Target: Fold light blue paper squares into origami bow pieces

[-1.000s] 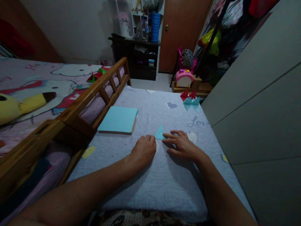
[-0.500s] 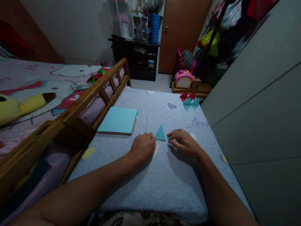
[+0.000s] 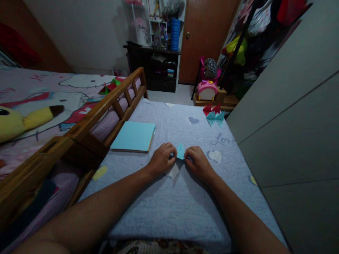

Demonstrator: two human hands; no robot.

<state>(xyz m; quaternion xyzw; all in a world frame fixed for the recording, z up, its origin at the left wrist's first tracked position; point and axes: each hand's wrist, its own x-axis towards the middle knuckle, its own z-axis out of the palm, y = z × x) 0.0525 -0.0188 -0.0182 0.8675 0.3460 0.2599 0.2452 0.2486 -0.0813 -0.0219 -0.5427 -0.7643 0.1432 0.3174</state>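
Note:
A small folded piece of light-blue paper [image 3: 180, 151] is held between my two hands, just above the cloth-covered surface [image 3: 164, 208]. My left hand [image 3: 163, 158] pinches its left corner between thumb and fingers. On the other side, my right hand [image 3: 198, 161] pinches the right corner the same way. The paper's pointed end faces away from me, and its outer corners are hidden by my fingertips. Left of my hands lies a flat stack of light-blue square paper [image 3: 134, 135].
Red folded paper shapes [image 3: 208, 109] and light-blue folded paper shapes [image 3: 215, 118] sit at the far right corner. A wooden rail [image 3: 106, 100] runs along the left, with a yellow plush toy [image 3: 18, 123] beyond it. A pale cabinet [image 3: 296, 116] stands at right.
My right hand has moved left and taken hold of the paper's right corner. My left hand now pinches the left corner. The paper has turned from a flat triangle to a lifted, partly opened shape.

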